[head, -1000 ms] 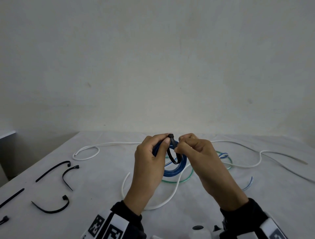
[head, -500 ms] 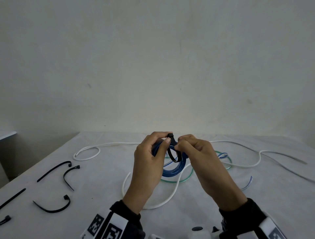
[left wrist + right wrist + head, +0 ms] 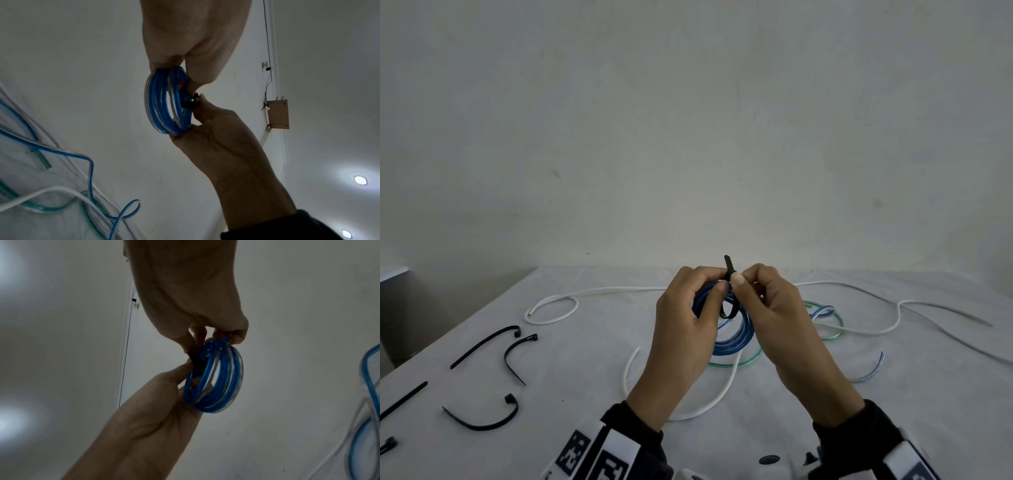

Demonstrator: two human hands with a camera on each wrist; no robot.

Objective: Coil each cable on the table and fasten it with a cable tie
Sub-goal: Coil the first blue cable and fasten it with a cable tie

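A coil of blue cable (image 3: pixel 736 339) hangs above the table between both hands. My left hand (image 3: pixel 717 282) grips the coil's top, thumb over the strands. A black cable tie (image 3: pixel 729 310) loops round those strands, and its tail points up past the fingertips. My right hand (image 3: pixel 739 277) pinches the tie beside the left thumb. The left wrist view shows the blue coil (image 3: pixel 164 104) edge-on with the black tie (image 3: pixel 189 104) across it. In the right wrist view the blue coil (image 3: pixel 218 378) hangs under the fingers, the tie (image 3: pixel 196 361) at its left.
Several spare black cable ties (image 3: pixel 486 346) lie on the left of the white table (image 3: pixel 585 377), near its left edge. A long white cable (image 3: pixel 599 291), a green cable (image 3: pixel 736 361) and a clear-blue cable (image 3: pixel 869 371) sprawl loose behind and under the hands.
The tie's tail has come up through its head and now stands above the fingers. Its loop round the coil has become smaller. Both hands stayed in about the same place.
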